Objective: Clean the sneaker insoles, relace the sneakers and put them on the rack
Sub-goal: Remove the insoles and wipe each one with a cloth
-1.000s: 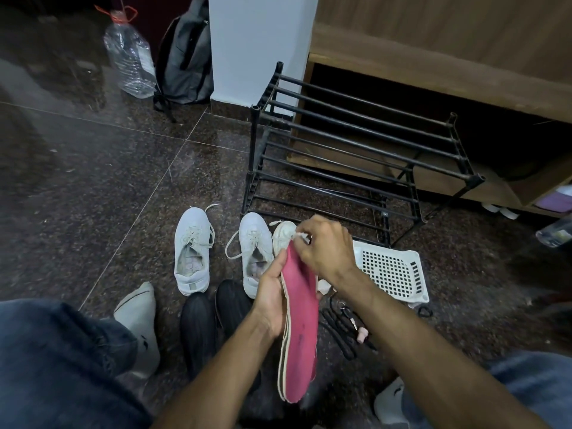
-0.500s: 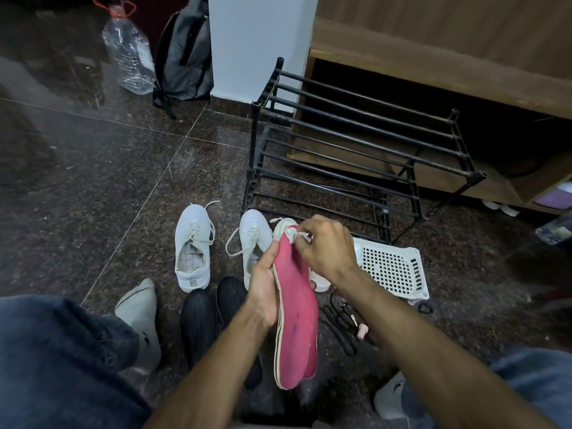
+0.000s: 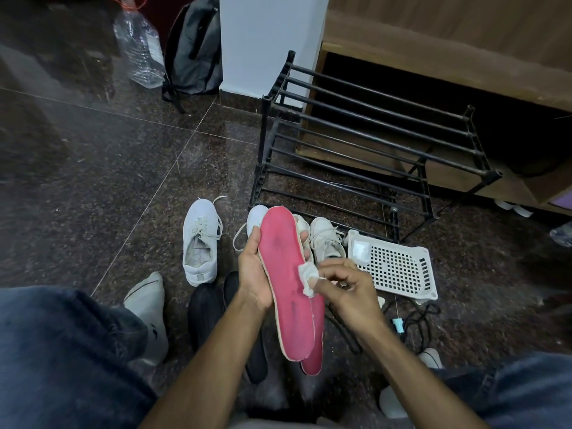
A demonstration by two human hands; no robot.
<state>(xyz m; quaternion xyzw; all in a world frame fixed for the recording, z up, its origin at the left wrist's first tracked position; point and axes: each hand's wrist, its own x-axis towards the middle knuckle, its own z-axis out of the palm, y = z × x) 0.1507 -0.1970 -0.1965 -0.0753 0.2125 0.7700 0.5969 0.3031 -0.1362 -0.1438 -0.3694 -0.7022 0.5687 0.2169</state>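
Pink insoles (image 3: 286, 283): two stacked, held above the floor in front of the shoe rack (image 3: 365, 144); long axis runs from near the person toward the rack, toe end nearest it, pink face up.
Left hand (image 3: 253, 274): thumb and fingers curled round the stack's left edge and underside, fingertips showing past the right edge.
Right hand (image 3: 346, 286): fingers pinch a white wipe (image 3: 308, 278) against the top insole's right edge, about midway along.
White sneakers: one (image 3: 201, 239) left of the rack's near corner, toe pointing away from the person, laces loose; another (image 3: 328, 243) just before the rack's bottom bars; two more are partly hidden behind the insoles.
White perforated basket (image 3: 399, 264): lying on the floor beside the rack's near right leg.
Black cords (image 3: 418, 320): nearer than the basket.
Water bottle (image 3: 139, 48) and grey backpack (image 3: 195, 48): well left of the rack, beyond it.
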